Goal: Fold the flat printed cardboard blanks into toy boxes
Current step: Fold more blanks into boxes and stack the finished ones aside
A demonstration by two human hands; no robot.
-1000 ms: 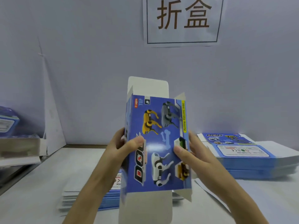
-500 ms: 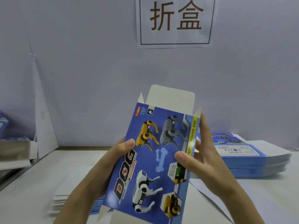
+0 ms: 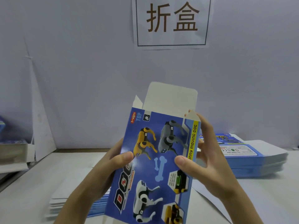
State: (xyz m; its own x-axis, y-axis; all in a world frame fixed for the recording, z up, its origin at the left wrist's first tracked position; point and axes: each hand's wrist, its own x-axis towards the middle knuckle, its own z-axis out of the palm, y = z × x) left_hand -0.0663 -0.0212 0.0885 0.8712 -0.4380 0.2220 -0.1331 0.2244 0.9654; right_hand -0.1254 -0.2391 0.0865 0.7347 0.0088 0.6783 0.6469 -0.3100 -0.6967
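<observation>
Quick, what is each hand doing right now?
Left hand: holding the blue toy box by its left side, thumb on the front.
Right hand: holding the same box by its right edge, thumb on the front.

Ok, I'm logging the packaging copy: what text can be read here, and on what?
"折盒": paper sign on the wall.
"3+ ages", "TOY": top corner of the held box.
"UNNY MOVING DOG": its yellow strip, start hidden by the right hand.
"DO": big logo, rest under the left hand.
Small print on the box and the stack of blanks: too blurred.
</observation>
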